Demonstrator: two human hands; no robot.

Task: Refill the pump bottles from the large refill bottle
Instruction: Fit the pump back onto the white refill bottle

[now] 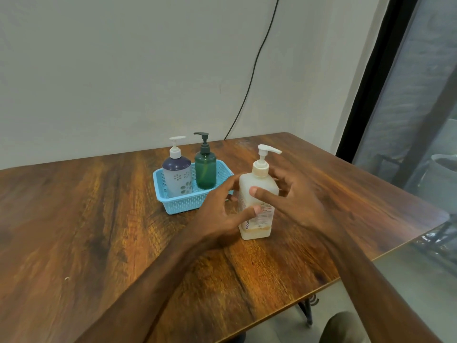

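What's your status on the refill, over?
Left hand, right hand round refill bottle, grip unclear. Bottle upright on table, pump fitted. Green pump bottle, floral pump bottle in blue basket.

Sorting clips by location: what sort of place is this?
Probably a plain office or workroom: wooden table, bare wall with a hanging black cable, dark-framed glass window at right.

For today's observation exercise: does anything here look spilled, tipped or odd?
Nothing spilled or tipped. One oddity: the large translucent white square pump bottle holds only a thin amber layer at its base.
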